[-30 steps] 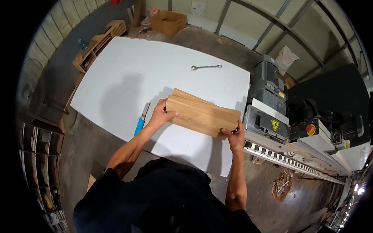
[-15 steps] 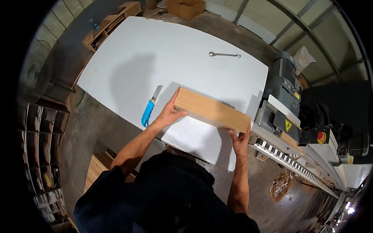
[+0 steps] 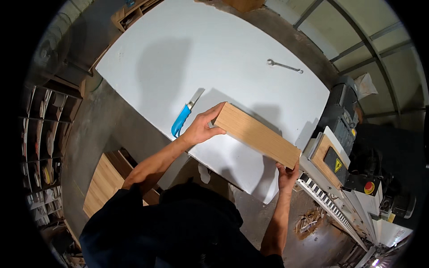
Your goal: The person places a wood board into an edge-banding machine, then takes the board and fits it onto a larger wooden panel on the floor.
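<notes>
A long rectangular block of light wood (image 3: 260,135) is held between my two hands over the near right part of a white tabletop (image 3: 214,49). My left hand (image 3: 203,127) closes round its left end, thumb on the near side. At the block's right end, my right hand (image 3: 288,175) grips it from the near side; some of those fingers are hidden. Just left of my left hand lies a knife with a blue handle (image 3: 181,120) and a short metal blade pointing away. A combination wrench (image 3: 284,66) rests toward the far right of the table.
A woodworking machine with a red stop button (image 3: 369,187) and a striped track (image 3: 330,210) stands close to the table's right edge. Wood scraps (image 3: 309,222) lie on the floor beside it. Shelves (image 3: 44,134) and wooden panels (image 3: 105,181) stand at left.
My view has shifted, so the table's contents sit differently in the picture. The block remains in both hands and appears tilted more steeply down to the right.
</notes>
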A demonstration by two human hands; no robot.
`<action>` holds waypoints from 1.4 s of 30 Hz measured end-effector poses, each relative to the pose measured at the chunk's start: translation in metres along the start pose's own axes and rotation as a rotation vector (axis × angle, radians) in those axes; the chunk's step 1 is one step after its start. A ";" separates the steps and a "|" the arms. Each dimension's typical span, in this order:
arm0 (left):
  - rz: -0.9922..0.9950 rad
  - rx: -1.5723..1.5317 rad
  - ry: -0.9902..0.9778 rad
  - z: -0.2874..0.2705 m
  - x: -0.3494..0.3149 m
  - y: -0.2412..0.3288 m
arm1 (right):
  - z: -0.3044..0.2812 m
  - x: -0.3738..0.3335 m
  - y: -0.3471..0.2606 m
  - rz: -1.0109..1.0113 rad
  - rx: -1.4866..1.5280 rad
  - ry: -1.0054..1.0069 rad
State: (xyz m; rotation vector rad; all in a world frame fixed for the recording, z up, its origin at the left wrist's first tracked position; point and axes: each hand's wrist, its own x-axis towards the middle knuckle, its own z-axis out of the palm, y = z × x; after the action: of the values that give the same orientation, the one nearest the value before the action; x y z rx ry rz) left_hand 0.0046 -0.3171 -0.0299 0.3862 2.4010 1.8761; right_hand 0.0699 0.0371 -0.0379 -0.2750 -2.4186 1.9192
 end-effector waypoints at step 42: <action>-0.201 -0.870 2.278 0.395 -0.862 0.169 | 0.212 -0.616 -0.008 -0.130 -0.371 -2.050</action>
State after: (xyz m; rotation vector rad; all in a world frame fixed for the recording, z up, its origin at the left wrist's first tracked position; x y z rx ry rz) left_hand 0.9455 -0.1126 -0.0516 -3.0419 0.5521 3.1107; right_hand 0.6446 -0.2693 -0.0323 3.0230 -2.9682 1.5461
